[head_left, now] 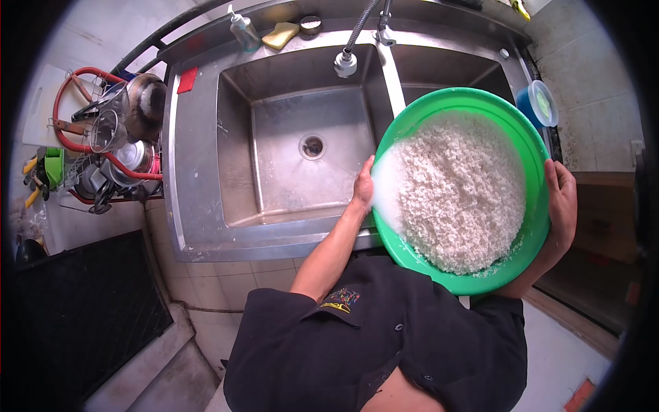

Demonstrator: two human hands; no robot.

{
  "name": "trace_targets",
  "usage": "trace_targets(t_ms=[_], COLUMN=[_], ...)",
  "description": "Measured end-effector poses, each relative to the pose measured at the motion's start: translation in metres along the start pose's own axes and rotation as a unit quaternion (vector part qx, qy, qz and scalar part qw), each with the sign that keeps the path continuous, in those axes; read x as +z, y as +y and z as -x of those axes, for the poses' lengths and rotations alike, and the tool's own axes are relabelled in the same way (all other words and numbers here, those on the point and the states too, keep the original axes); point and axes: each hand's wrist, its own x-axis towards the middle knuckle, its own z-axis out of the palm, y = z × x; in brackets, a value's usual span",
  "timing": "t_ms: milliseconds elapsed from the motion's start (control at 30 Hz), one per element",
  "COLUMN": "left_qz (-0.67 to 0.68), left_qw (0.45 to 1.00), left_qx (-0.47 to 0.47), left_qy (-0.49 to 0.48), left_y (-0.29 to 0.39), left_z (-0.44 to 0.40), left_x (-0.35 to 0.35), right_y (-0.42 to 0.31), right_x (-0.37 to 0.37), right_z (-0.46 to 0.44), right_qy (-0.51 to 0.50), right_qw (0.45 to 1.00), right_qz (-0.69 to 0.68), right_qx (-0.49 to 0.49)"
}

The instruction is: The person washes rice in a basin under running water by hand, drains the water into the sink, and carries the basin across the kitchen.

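Note:
A wide green plastic basin (pixel 539 147) is held up between my hands, over the right part of the sink and its front edge. Inside lies a large heap of white, crumbly grains (pixel 460 192) that looks like cooked rice. My left hand (pixel 364 184) is closed on the basin's left rim. On the opposite side, my right hand (pixel 563 204) grips the rim, fingers partly hidden behind it. A whitish blur covers the heap's left edge. The basin hides much of the right sink bowl (pixel 453 65).
The left sink bowl (pixel 281 165) has a drain and a hose faucet (pixel 345 63) above. Behind stand a soap bottle (pixel 244 31) and a sponge (pixel 280 35). A dish rack (pixel 117 137) with pots is at left; a blue container (pixel 537 104) sits at right.

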Motion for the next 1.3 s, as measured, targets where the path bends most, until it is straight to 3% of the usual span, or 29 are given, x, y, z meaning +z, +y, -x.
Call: trace_targets(t_ms=[533, 833, 933, 1133, 1300], left_qz=[-0.027, -0.032, -0.031, -0.158, -0.215], left_qw=[0.999, 0.998, 0.998, 0.984, 0.974], left_qx=[0.021, 0.051, 0.041, 0.044, 0.058], left_qy=[0.01, 0.031, 0.035, 0.067, 0.046], left_y=[-0.001, -0.006, -0.006, 0.008, 0.009], left_z=[0.001, -0.004, -0.003, 0.012, 0.011], left_x=[0.0, -0.006, -0.007, 0.01, 0.005], right_y=[-0.001, -0.006, -0.005, -0.011, -0.009], right_x=[0.003, 0.0, 0.006, 0.001, 0.009], right_z=[-0.002, -0.003, -0.002, -0.001, -0.001], right_qy=[0.027, -0.005, 0.016, -0.017, 0.015], right_qw=[0.999, 0.999, 0.999, 0.999, 0.999], right_qz=[0.028, 0.039, 0.039, 0.032, 0.038], right_qx=[0.012, 0.018, -0.015, 0.017, -0.015])
